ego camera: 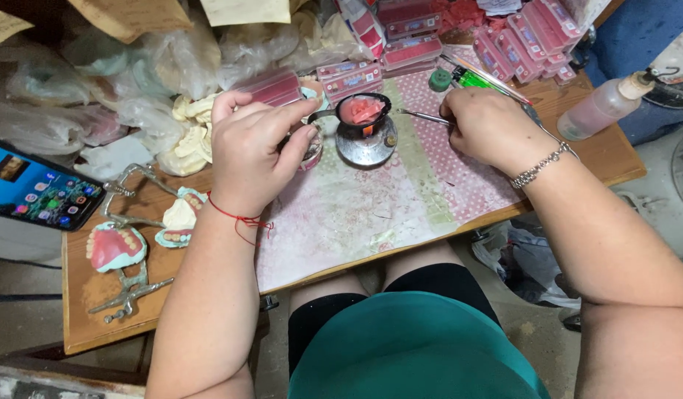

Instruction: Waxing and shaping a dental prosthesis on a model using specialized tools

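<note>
Centrally, near the tabletop's [105, 325] far side, a small black ladle [363, 113] of pink wax sits over a round metal burner [366, 145]. The left hand [254, 151] curls beside it, fingers closed around a plaster cast [313, 144]; the right hand [488, 127] pinches a thin metal tool [424, 116] whose tip reaches the ladle. Red boxes [412, 50] and plastic bags [135, 74] crowd behind. A denture model on an articulator [118, 247] and a phone [39, 193] lie leftward. The patterned mat [356, 214] offers open room toward the near edge. Both forearms angle inward.
</note>
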